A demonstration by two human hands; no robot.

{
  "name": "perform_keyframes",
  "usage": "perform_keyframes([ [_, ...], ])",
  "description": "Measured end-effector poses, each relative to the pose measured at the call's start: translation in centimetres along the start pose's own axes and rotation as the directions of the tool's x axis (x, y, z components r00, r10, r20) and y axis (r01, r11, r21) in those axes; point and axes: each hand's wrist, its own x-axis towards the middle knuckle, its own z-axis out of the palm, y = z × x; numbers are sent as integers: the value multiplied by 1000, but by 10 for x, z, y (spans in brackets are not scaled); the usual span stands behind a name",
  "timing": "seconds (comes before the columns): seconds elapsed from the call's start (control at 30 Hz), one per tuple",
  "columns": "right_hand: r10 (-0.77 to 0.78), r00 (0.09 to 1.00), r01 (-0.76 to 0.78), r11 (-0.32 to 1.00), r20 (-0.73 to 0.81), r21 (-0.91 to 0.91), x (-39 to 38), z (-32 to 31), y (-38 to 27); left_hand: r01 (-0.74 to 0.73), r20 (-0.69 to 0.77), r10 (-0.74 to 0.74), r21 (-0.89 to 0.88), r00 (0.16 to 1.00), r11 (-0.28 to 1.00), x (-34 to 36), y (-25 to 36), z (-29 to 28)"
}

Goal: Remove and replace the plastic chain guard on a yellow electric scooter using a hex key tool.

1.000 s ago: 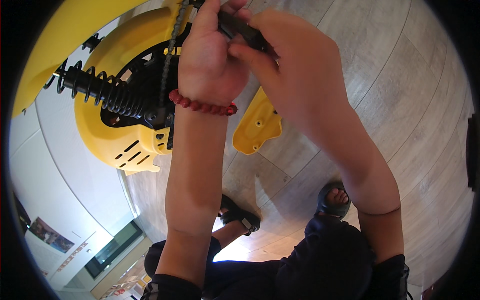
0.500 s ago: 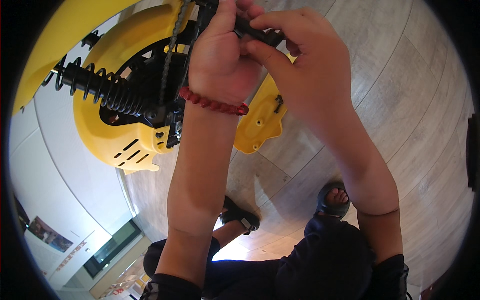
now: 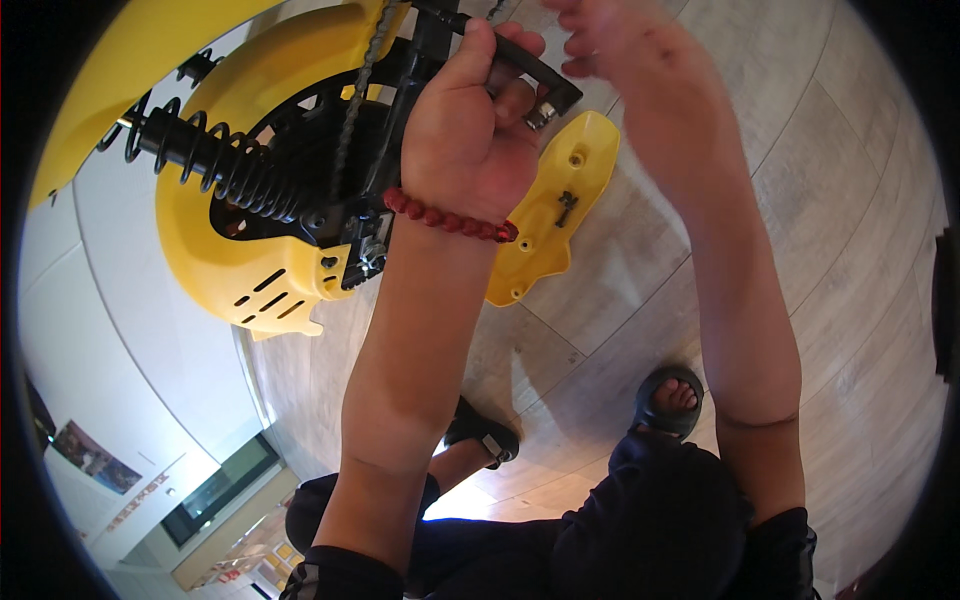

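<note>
My left hand (image 3: 470,130), with a red bead bracelet (image 3: 450,215) at its wrist, is closed around a black bent bar (image 3: 545,72). A shiny metal end (image 3: 541,117) sticks out beside the fingers. Whether the bar joins the black frame (image 3: 425,60) behind it, I cannot tell. To the right, apart from the bar, my right hand (image 3: 625,50) hangs with its fingers loosely spread, slightly blurred. Beside my left hand runs a chain (image 3: 355,100) on a yellow-and-black vehicle with a coil-spring shock absorber (image 3: 215,165) and a yellow guard (image 3: 270,285).
On the wood-look floor (image 3: 800,230) lies a yellow plastic cover (image 3: 510,270) with small black fasteners (image 3: 567,207) on it. My sandalled feet (image 3: 672,400) are below. White panels (image 3: 100,350) stand at the left.
My right hand has let go of the bar and moved up and right, uncovering its metal end. My left hand has shifted slightly right and down, still gripping the bar.
</note>
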Motion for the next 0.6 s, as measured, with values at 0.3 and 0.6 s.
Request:
perform_keyframes([
  [0.3, 396, 915, -394, 918, 78, -43, 61, 11, -16, 52, 108, -48, -41, 993, 998, 0, 11, -2],
  [0.6, 392, 904, -401, 916, 168, 20, 67, 34, -11, 63, 218, -40, -99, 975, 993, -3, 19, -23],
])
